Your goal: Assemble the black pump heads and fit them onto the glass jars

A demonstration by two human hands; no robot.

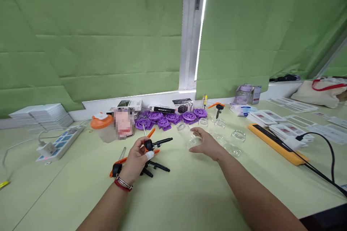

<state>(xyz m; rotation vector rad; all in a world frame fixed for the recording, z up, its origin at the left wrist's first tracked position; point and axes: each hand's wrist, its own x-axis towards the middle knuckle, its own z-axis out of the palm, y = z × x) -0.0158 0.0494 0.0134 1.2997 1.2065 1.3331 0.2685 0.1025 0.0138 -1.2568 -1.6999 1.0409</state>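
My left hand (pixel 137 158), with white wrapping on one digit, grips a crank piece with a black cap and shaft (pixel 162 141) and an orange handle. The shaft points right. Below it on the table lie several similar black-and-orange crank pieces (pixel 159 166), partly hidden by the hand. My right hand (pixel 204 144) curls its thumb and fingers around a clear, see-through container (pixel 184 130), whose outline is faint. More clear containers (pixel 231 148) lie just right of that hand. Behind them, another crank piece (pixel 219 110) stands upright at a clear container.
Purple wheel-shaped parts (pixel 164 122) line the back, before small boxes (pixel 183 106). An orange-lidded cup (pixel 104 128), pink phone-like object (pixel 123 124) and power strip (pixel 61 142) are left. To the right lie an orange-yellow bar (pixel 276 144), cables and card stacks (pixel 287 131).
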